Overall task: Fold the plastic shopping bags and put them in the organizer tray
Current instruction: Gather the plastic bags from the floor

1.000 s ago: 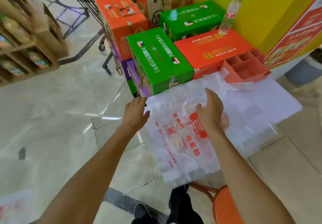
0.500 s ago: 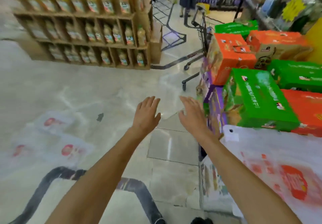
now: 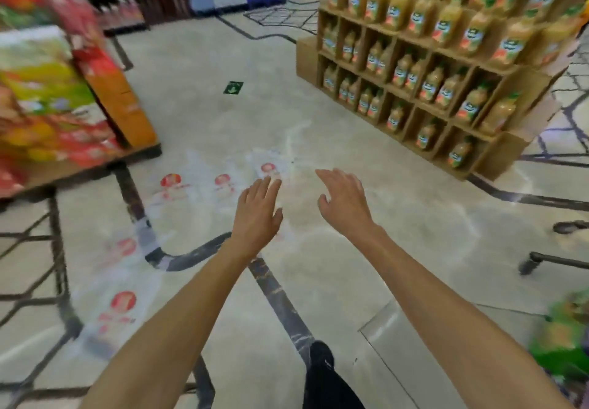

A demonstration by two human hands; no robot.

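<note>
Several thin clear plastic bags with red round prints lie flat on the shop floor: one just beyond my left fingertips [image 3: 267, 168], others further left [image 3: 172, 185] and near my left forearm [image 3: 119, 310]. My left hand [image 3: 258, 214] is stretched out over the floor with straight fingers, holding nothing. My right hand [image 3: 345, 201] hovers beside it, fingers spread and relaxed, also holding nothing. The organizer tray is not in view.
A cardboard rack of juice bottles [image 3: 430, 67] stands at the right. Stacked colourful boxes on a low platform [image 3: 57, 112] are at the left. A trolley wheel [image 3: 529, 263] is at the right edge, a green box [image 3: 564, 338] at lower right. My dark shoe [image 3: 322, 357] is below.
My view has swung left, away from the bag spread on the boxes and the red tray. Both hands left that bag and now reach out over bags on the floor.
</note>
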